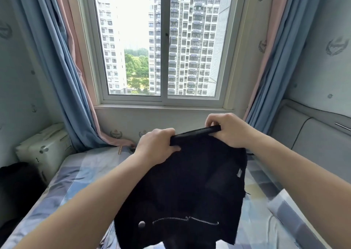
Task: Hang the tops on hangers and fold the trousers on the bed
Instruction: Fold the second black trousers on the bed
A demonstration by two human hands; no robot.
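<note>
- Head view, centre: left hand (158,146) & right hand (229,130) each clamp top edge of black garment (190,182) above bed (76,172).
- Likely trousers-fold step; next: lay flat, halve.

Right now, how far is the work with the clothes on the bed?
Done: nothing visible; no hanger or folded piece is in view. In hand: the left hand and right hand grip one edge of a black garment with a zip and button, held above the bed. Left: folding it, perhaps also the dark heap at the bed's left side.
</note>
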